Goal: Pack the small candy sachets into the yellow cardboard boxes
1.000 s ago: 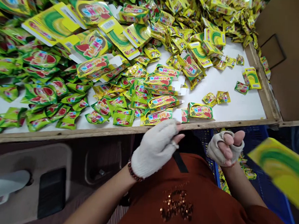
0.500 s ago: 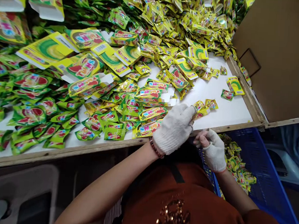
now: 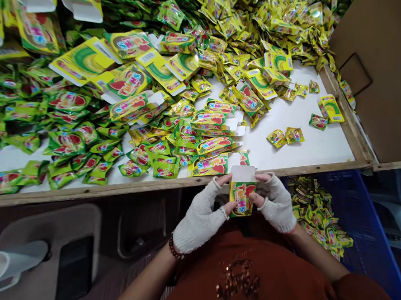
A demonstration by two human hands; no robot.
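Note:
Just in front of the table edge, a small open-topped carton (image 3: 241, 198) printed with a watermelon is held upright between both my hands. My left hand (image 3: 201, 215), in a white fingerless glove with a beaded bracelet at the wrist, pinches its left side with thumb and fingers. On the right side, my right hand (image 3: 276, 203), gloved the same way, has its thumb on the printed face. The carton's white flap stands up, and its inside cannot be seen. Beyond it lie a row of flat cartons (image 3: 208, 164) and two yellow candy packets (image 3: 286, 137).
Green candy packets (image 3: 67, 144) pile up on the left, yellow ones (image 3: 229, 16) at the back. More cartons (image 3: 128, 84) lie on them. A wooden rim (image 3: 92, 188) edges the table. Right are a blue crate (image 3: 362, 223) of packets and a cardboard box (image 3: 388, 80). A plastic jug (image 3: 10, 265) stands lower left.
My left hand has come off the table toward my body, and my right hand has moved left to meet it. Both now grip the carton. The view has shifted slightly.

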